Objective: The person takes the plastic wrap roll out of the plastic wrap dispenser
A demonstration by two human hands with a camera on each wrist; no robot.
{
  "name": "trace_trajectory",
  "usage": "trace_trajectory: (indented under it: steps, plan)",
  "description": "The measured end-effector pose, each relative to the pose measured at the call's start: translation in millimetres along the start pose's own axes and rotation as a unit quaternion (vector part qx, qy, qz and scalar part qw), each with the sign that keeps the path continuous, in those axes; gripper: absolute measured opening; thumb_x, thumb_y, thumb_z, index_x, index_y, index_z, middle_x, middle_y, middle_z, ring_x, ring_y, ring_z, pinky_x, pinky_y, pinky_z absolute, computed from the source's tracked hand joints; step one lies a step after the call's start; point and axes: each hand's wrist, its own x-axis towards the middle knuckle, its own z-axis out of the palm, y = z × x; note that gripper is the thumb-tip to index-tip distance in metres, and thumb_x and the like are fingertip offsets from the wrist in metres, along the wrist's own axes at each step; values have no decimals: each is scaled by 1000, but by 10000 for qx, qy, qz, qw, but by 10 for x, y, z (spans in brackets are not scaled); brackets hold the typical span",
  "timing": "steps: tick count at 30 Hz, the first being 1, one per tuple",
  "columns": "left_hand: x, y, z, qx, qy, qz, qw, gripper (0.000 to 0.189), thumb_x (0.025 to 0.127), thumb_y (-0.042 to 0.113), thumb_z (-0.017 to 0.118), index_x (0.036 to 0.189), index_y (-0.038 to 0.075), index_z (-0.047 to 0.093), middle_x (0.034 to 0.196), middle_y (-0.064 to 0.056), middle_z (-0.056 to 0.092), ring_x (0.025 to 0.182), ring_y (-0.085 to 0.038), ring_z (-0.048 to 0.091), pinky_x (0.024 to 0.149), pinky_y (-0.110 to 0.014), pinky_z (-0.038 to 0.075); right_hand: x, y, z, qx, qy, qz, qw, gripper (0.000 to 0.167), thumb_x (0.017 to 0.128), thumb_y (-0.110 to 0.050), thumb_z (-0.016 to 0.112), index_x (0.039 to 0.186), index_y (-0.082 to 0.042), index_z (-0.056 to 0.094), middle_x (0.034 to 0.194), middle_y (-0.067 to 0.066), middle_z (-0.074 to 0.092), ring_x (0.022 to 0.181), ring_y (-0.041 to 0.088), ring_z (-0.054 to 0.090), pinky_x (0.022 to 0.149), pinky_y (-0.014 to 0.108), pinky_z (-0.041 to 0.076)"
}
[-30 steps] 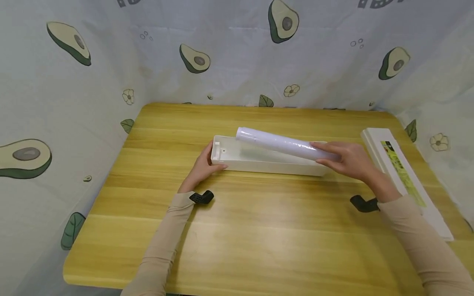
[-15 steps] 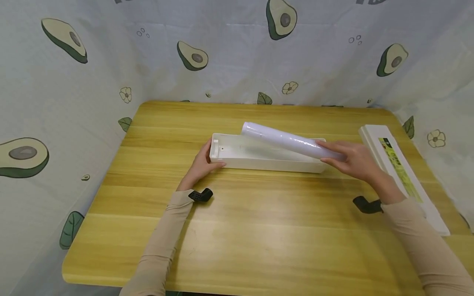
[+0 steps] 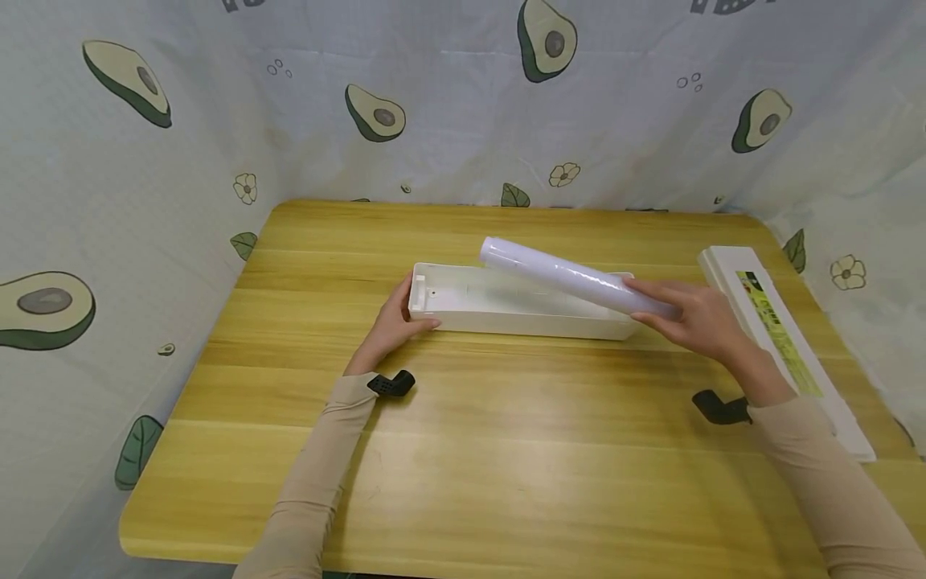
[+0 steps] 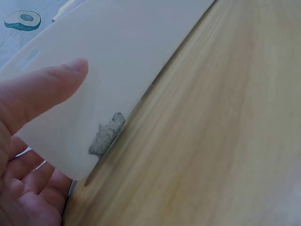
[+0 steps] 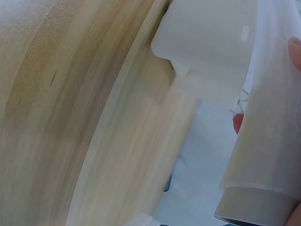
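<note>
An open, long white plastic box [image 3: 521, 323] lies on the wooden table. My left hand [image 3: 394, 326] grips its left end, thumb [image 4: 51, 87] on the front wall and the other fingers round behind. With my right hand [image 3: 698, 318] I hold a shiny, clear-wrapped white roll, like cling film [image 3: 571, 277], by its right end. It slants over the box, its far left end raised above the back rim. In the right wrist view the core end [image 5: 256, 207] of the roll points toward the camera, and the box's end wall [image 5: 207, 37] stands beside it.
A flat white lid-like piece [image 3: 780, 334] with a yellow-green label lies at the table's right side, partly behind my right sleeve. A curtain [image 3: 463, 121] printed with avocados surrounds the table's back and sides. A grey smudge [image 4: 107, 136] marks the box's front wall.
The roll has moved to the right and its left end has risen away from the box, carried by my right hand. My left hand stays on the box's end.
</note>
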Motion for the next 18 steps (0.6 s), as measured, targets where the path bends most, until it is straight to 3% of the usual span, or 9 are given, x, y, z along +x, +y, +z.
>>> trace_trajectory:
  steps: [3,7,18]
  plan:
    - [1,9,2,-46,-4,-24,10000,97,77,-5,71,152,12,12,152,-16,27,134,-38,36,109,-49,35,-23,10,-9,-36,49,13,10000,68,64,-10,80,128,-19,59,101,20,71,76,31,66,63,47,51]
    - [33,-115,-2,-1,45,79,10000,98,77,-3,72,152,17,13,152,-13,28,134,-34,37,109,-48,35,-68,31,-17,-48,50,130,9999,65,66,-12,80,128,-19,59,101,20,71,78,34,67,64,48,50]
    - [34,-111,2,110,71,102,9999,97,77,-3,72,152,15,13,152,-12,29,133,-33,37,110,-48,35,-142,92,-71,-191,114,355,9991,54,75,-25,77,127,-17,61,101,21,71,70,32,65,56,42,48]
